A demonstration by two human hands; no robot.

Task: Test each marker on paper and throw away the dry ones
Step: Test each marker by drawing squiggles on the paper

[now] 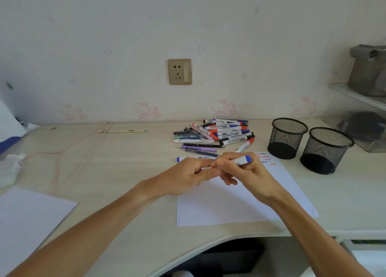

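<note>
- Two black mesh cups sit on the right side of your desk (129, 168), the far cup (288, 138) and the near cup (325, 150) almost touching. Looking through the mesh I can't see anything inside either, just the dark bottoms.
- Your right hand (248, 172) has its fingers curled round a white marker (240, 161) with a blue end, which pokes out past your knuckles toward the cups.
- Your left hand (188, 175) meets it from the other side, fingertips (208, 165) pinched in narrow on the marker's other end (whether that's the cap or the barrel, can't tell, the fingers hide it).
- Both hands hover over the top of the test paper (229, 205), which has small red and blue squiggles (265, 158) near its far right corner.
- Another blue-capped marker (181, 159) lies flat just behind your left hand.
- The marker pile (217, 133) is behind that, toward the wall, a jumble of red, blue and black caps plus a few pens.
- A second sheet (27, 224) lies at the desk's near left, and crumpled tissue (10, 168) at the far left edge.
</note>
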